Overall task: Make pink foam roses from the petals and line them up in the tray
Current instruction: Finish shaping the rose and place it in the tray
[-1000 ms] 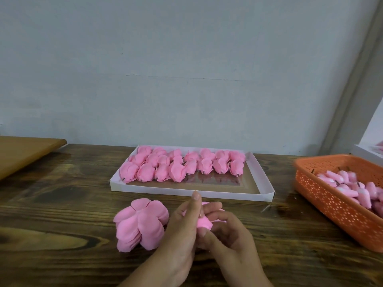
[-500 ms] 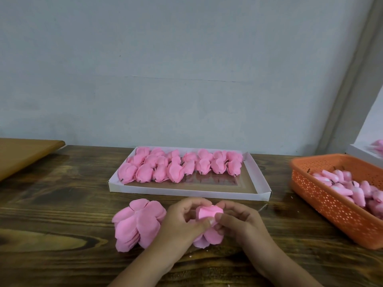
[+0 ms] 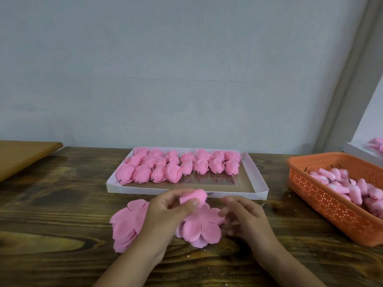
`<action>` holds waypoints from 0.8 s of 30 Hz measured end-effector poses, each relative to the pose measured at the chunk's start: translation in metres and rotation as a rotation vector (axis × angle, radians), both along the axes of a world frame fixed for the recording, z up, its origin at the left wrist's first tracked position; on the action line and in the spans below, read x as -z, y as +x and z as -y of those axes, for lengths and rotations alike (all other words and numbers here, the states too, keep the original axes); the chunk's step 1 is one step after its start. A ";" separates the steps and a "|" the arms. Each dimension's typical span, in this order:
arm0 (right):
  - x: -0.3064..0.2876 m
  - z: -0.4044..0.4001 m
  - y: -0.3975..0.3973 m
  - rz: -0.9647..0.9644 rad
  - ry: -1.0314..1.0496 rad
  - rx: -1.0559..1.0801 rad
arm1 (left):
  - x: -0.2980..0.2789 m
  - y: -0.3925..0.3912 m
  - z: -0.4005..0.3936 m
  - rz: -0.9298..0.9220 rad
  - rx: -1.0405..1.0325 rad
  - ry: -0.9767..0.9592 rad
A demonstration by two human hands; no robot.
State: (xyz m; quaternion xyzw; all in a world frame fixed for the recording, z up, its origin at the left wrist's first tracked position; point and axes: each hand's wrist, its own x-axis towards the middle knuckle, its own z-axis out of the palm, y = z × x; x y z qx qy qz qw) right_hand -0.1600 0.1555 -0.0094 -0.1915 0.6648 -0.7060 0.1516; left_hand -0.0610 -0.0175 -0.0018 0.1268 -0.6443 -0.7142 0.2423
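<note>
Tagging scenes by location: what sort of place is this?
Probably a small handcraft workbench, not a factory line: a wooden table against a bare wall, a white tray of finished pink roses, and an orange basket of rose buds.

Bare table (image 3: 62, 204) lay left of my hands. The near half of the tray (image 3: 257, 183) stood unfilled behind its low front wall; finished roses (image 3: 176, 166) crowded its far half. The orange basket (image 3: 323, 199) blocked the right, the petal stack (image 3: 126, 222) the near left.

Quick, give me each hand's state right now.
Left hand: pinches the pink bud above the petal piece.
Right hand: blurred, fingers loosely curled, holds nothing.
</note>
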 end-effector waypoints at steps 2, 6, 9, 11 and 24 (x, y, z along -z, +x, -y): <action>0.005 -0.004 -0.008 -0.278 0.290 0.166 | -0.003 0.000 0.008 -0.059 -0.033 0.106; 0.016 -0.001 -0.010 -0.667 0.599 0.120 | -0.004 -0.001 0.015 -0.128 -0.094 0.274; 0.024 0.005 -0.011 -0.698 0.783 0.069 | -0.002 -0.003 0.013 -0.112 -0.102 0.285; 0.027 0.005 -0.013 -0.691 0.821 0.057 | -0.002 -0.002 0.011 -0.102 -0.101 0.277; 0.023 0.005 -0.009 -0.837 0.720 0.110 | -0.005 0.000 0.005 -0.051 -0.062 0.241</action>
